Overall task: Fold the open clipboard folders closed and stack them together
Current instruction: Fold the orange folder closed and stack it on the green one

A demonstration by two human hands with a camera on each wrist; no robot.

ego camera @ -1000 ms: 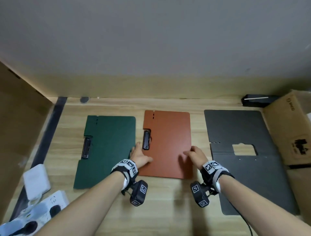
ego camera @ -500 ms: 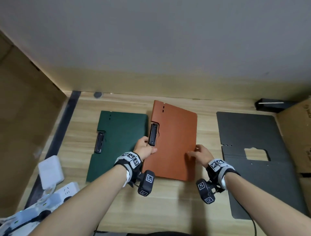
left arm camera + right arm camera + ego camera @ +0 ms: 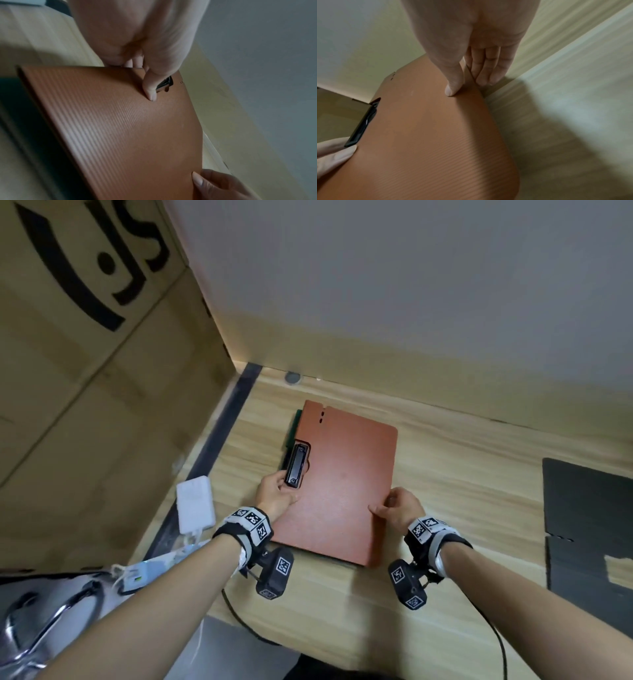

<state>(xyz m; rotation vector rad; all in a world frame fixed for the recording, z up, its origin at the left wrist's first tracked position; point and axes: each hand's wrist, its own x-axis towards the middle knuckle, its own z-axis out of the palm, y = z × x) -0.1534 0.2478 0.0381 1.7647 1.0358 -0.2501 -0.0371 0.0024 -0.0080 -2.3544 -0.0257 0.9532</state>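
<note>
Holding the brown folder (image 3: pixel 342 484) by both side edges, you have it over the green folder (image 3: pixel 294 429), only a sliver of green showing along the left. Left hand (image 3: pixel 276 495) pinches beside the black clip (image 3: pixel 296 466), thumb on top; right hand (image 3: pixel 399 508) pinches the right edge. Risk: uneven release skews the stack, clips fouling. Long axis runs away from you, toward the wall. Black folder (image 3: pixel 589 525) lies open, well apart.

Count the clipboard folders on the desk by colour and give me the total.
Orange-brown folder: 1, held by the left hand and right hand
Green folder: 1, only an edge showing under the orange-brown one
Dark grey folder: 1, lying open
Total: 3
</note>
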